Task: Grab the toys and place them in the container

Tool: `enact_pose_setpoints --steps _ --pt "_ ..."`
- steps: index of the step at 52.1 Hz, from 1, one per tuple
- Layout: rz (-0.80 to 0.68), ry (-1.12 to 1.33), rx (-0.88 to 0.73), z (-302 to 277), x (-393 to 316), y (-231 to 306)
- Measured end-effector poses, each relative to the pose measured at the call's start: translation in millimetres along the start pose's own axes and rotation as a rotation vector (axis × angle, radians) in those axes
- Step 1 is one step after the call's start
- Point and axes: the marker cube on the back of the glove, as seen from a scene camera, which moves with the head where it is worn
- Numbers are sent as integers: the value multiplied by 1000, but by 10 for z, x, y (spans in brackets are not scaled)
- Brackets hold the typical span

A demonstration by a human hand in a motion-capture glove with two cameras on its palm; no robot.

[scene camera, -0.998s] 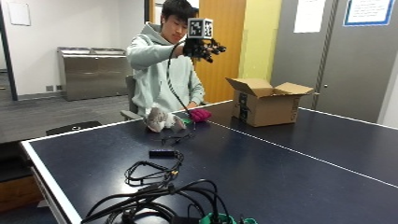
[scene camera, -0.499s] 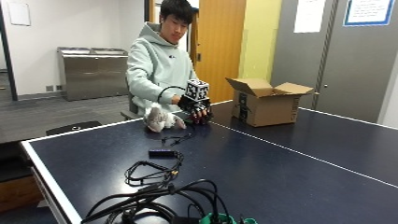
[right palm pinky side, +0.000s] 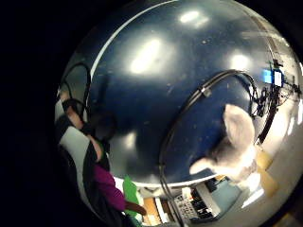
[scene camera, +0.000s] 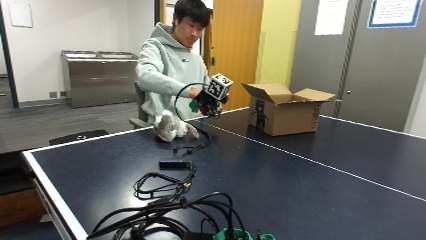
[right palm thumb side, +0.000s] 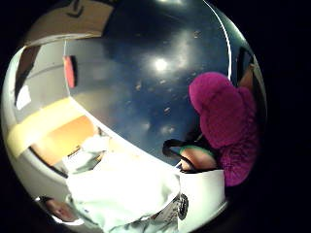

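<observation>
Gloved right hand [scene camera: 208, 103] is gripping the magenta plush toy [right palm thumb side: 224, 121], lifting above the table [scene camera: 319, 180] (box [scene camera: 285, 113] well apart); toy risks slipping out mid-carry.

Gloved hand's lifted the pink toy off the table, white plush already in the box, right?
Not quite: the white plush still lies on the table, outside the cardboard box, as the outside view shows. The gloved hand does hold the pink toy up.

Office rec rm: ping-pong table [scene camera: 346, 165], steel bins [scene camera: 100, 77].
</observation>
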Motion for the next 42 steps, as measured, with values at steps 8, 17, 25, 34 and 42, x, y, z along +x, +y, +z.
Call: enact_pose_setpoints --steps 8,17,25,34,42 --pt "-142 34 76 -681 -781 463" --pt "-332 97 346 -1868 -1548 642" --pt "-513 4 531 -2309 -2429 533" --pt "-362 -29 567 -2241 -2665 -92" --pt "-618 9 478 -2129 -2063 -287"
